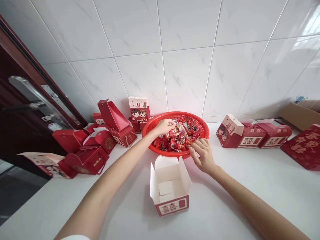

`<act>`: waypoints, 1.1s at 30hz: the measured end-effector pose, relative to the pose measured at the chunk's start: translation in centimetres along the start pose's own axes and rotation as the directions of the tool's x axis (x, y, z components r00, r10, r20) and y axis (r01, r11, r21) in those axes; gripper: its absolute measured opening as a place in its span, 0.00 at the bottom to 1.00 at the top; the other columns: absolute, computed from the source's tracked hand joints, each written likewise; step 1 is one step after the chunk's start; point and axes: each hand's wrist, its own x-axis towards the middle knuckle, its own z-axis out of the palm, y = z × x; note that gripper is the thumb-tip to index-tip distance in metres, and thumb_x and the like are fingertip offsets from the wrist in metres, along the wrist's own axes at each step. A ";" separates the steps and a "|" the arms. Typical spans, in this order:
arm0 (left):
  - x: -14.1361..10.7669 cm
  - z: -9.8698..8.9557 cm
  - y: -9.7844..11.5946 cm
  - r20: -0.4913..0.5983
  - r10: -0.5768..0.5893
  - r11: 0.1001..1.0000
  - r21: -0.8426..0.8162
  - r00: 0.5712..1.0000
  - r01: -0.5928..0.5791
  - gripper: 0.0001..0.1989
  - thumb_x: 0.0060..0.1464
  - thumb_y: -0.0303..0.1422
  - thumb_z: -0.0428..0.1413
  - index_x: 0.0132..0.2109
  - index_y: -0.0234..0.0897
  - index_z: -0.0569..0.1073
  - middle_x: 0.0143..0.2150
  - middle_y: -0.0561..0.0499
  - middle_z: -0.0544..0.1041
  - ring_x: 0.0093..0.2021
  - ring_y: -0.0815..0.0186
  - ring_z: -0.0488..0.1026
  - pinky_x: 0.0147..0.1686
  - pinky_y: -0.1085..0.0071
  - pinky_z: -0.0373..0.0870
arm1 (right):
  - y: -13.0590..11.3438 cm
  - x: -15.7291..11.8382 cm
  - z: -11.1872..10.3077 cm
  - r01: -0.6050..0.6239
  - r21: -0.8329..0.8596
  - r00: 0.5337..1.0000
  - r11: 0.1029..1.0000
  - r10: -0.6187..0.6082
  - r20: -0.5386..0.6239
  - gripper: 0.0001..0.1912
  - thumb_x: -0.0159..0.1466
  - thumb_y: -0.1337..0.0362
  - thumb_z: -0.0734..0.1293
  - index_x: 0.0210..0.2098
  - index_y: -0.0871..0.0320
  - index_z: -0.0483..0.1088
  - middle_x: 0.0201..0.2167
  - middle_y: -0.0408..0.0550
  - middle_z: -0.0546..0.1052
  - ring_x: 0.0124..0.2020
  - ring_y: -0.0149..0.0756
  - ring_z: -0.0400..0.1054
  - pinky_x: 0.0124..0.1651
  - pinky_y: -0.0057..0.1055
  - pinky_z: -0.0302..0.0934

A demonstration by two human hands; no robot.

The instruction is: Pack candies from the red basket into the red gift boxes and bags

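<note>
A red plastic basket (pixel 205 135) stands against the wall, heaped with red-wrapped candies (pixel 178 136). Over its left part is my left hand (pixel 165 127), its fingers curled together at the candies; what they hold, if anything, is too small to make out. My right hand (pixel 203 154) rests at the basket's front right rim, fingers bent and the thumb apart from them, with nothing visible in it. In front of the basket, an open box (pixel 172 204) with a white inside and a red printed front stands with its flaps up. No candies show inside it.
Several red gift boxes (pixel 91 156) crowd the left side near a dark door (pixel 30 110). A printed box (pixel 139 108) stands behind the basket. More red boxes (pixel 251 135), a red bag (pixel 303 146) and a cardboard carton (pixel 297 115) are on the right.
</note>
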 end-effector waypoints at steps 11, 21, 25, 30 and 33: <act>-1.7 3.2 5.7 0.255 -0.100 0.970 -0.191 0.962 0.151 0.12 0.49 0.17 0.52 0.29 0.34 0.77 0.27 0.52 0.79 0.28 0.67 0.77 0.32 0.73 0.75 | -0.4 2.5 -2.1 -0.326 0.299 0.946 0.897 0.307 0.109 0.15 0.66 0.57 0.69 0.51 0.50 0.71 0.49 0.52 0.78 0.42 0.44 0.75 0.43 0.41 0.69; -2.6 2.1 3.7 0.450 0.066 0.894 -0.422 0.891 0.147 0.21 0.53 0.50 0.64 0.40 0.34 0.80 0.40 0.46 0.82 0.29 0.64 0.79 0.34 0.68 0.75 | -0.2 3.2 -2.3 -0.632 0.542 0.730 0.554 0.660 0.176 0.31 0.58 0.36 0.70 0.22 0.53 0.54 0.19 0.40 0.62 0.24 0.37 0.68 0.25 0.31 0.56; -2.9 2.4 3.3 0.350 0.277 0.897 -0.428 0.895 -0.110 0.18 0.52 0.46 0.66 0.39 0.34 0.82 0.38 0.48 0.82 0.40 0.61 0.78 0.43 0.67 0.73 | -0.3 3.4 -2.4 -0.641 0.589 0.707 0.493 0.677 0.204 0.31 0.55 0.37 0.73 0.22 0.53 0.55 0.20 0.39 0.62 0.24 0.35 0.65 0.25 0.31 0.56; -2.9 2.8 3.6 0.259 0.283 0.880 -0.452 0.924 -0.143 0.21 0.54 0.51 0.63 0.37 0.34 0.81 0.36 0.48 0.81 0.39 0.62 0.77 0.43 0.66 0.72 | -0.1 4.0 -2.9 -0.624 0.682 0.689 0.380 0.679 0.252 0.24 0.52 0.43 0.78 0.27 0.54 0.68 0.24 0.42 0.72 0.29 0.39 0.70 0.33 0.35 0.66; -1.7 2.4 3.3 0.251 0.162 0.873 -0.487 0.954 -0.020 0.22 0.59 0.51 0.57 0.39 0.35 0.80 0.37 0.46 0.82 0.37 0.62 0.79 0.42 0.64 0.74 | 0.3 4.4 -3.3 -0.587 0.720 0.687 0.371 0.698 0.201 0.21 0.54 0.44 0.77 0.33 0.54 0.73 0.30 0.46 0.78 0.34 0.42 0.73 0.38 0.39 0.70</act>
